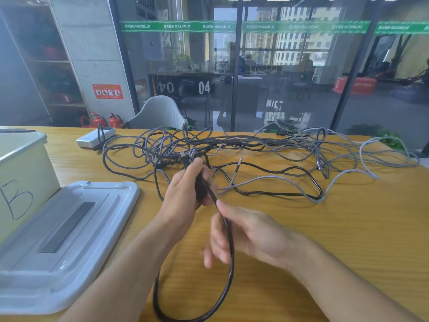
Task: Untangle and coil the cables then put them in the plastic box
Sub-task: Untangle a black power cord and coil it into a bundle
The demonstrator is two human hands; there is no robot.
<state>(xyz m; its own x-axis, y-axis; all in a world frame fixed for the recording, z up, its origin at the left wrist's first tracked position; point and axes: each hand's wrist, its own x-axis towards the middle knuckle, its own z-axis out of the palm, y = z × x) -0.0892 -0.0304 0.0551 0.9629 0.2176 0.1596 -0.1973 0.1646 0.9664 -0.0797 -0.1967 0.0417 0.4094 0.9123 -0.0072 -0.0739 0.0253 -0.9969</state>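
Two hands work over a yellow wooden table (325, 240). Left hand (185, 189), at centre, has its fingers curled round a black cable (228, 240) near the plug end, gripping it upright. Right hand (246, 233), toward 5 o'clock of the left, is blurred; thumb and fingers appear loosely curled about the same cable just below the left hand's grip, though how tightly cannot be told. One loop of this black cable hangs down from the hands and curves round toward 6 o'clock, near the frame's bottom edge. Its far run snakes off toward 2 o'clock and lies on the table. One large tangle of grey braided cables (255, 142) spreads across the far half of the table from 11 to 2 o'clock; the strands overlap too much for an exact count, but several separate connector ends show. One plastic box (25, 173), pale, with a handwritten letter on its side, stands at 9 o'clock. One grey lid (92, 228) lies flat just beside it, toward 8 o'clock. One small white device (92, 138) sits at 11 o'clock, a cable looped over it. Two red fire extinguishers (106, 120) stand on the floor beyond the table, with one grey chair (160, 112) beside them.
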